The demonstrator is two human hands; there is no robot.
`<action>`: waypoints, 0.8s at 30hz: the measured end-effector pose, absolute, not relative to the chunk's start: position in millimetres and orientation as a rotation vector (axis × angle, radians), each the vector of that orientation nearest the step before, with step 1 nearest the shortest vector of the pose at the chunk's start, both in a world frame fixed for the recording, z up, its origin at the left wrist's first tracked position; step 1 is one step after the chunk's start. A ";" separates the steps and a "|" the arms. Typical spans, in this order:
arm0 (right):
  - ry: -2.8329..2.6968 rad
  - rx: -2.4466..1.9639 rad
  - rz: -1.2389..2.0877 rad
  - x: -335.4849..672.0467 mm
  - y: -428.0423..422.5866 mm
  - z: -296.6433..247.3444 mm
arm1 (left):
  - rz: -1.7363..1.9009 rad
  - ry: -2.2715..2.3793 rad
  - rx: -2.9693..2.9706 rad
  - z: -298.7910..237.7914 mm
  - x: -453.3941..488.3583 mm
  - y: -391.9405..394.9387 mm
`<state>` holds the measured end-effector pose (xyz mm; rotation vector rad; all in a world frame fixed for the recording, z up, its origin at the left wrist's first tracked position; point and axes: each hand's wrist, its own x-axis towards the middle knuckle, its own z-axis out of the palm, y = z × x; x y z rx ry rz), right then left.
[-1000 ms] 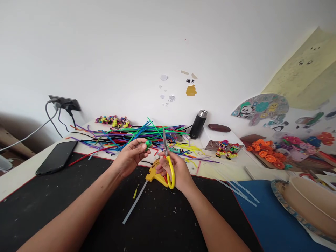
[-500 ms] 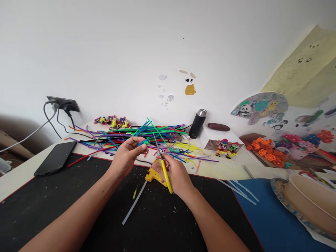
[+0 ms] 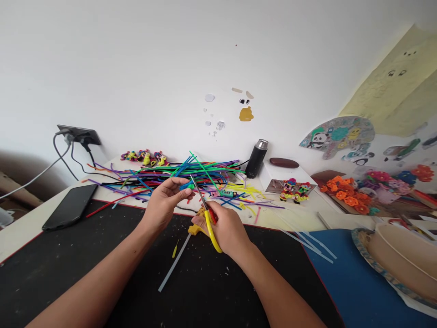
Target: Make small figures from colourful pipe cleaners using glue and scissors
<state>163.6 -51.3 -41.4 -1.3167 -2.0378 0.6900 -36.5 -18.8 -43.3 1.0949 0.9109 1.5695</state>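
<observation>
My left hand (image 3: 167,198) pinches a small blue and green pipe-cleaner piece (image 3: 187,186) between thumb and fingertips. In my right hand (image 3: 225,228) are scissors (image 3: 209,225) with yellow handles, their blades pointing up and left beside that piece. Whether the blades touch it I cannot tell. Below and partly behind my right hand lies a yellow glue gun (image 3: 194,229) on the black mat (image 3: 136,282), with a pale glue stick (image 3: 174,264) reaching out from it. A small yellow tool (image 3: 175,249) rests near the stick.
A heap of coloured pipe cleaners (image 3: 164,172) stretches along the back. Behind it stands a black flask (image 3: 256,159) by a white box (image 3: 273,177). A phone (image 3: 70,207) lies left; finished figures (image 3: 293,191), orange flowers (image 3: 344,193) and a round basket (image 3: 403,259) are right.
The scissors have turned and their tips have moved left, closer to the blue and green piece. My left hand keeps its pinch. The whole view has shifted slightly.
</observation>
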 end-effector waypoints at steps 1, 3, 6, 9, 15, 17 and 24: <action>-2.040 -1.311 0.694 163.4 -51.7 -41.0 | 1.572 0.912 1.098 -43.7 -36.5 -18.7; -2.040 -1.304 0.693 163.2 -52.2 -40.1 | 1.575 0.913 1.097 -44.2 -36.4 -18.5; -2.033 -1.305 0.684 163.0 -52.4 -39.6 | 1.577 0.913 1.086 -43.9 -36.2 -18.6; -2.016 -1.313 0.688 162.9 -52.0 -40.3 | 1.576 0.925 1.089 -42.8 -35.9 -19.5; -1.997 -1.311 0.712 162.4 -51.0 -43.4 | 1.580 0.927 1.074 -39.9 -33.4 -21.6; -1.991 -1.313 0.727 162.5 -50.5 -44.1 | 1.583 0.926 1.061 -39.4 -32.3 -21.6; -1.981 -1.338 0.729 163.2 -47.3 -47.0 | 1.574 0.925 1.033 -39.4 -31.3 -21.6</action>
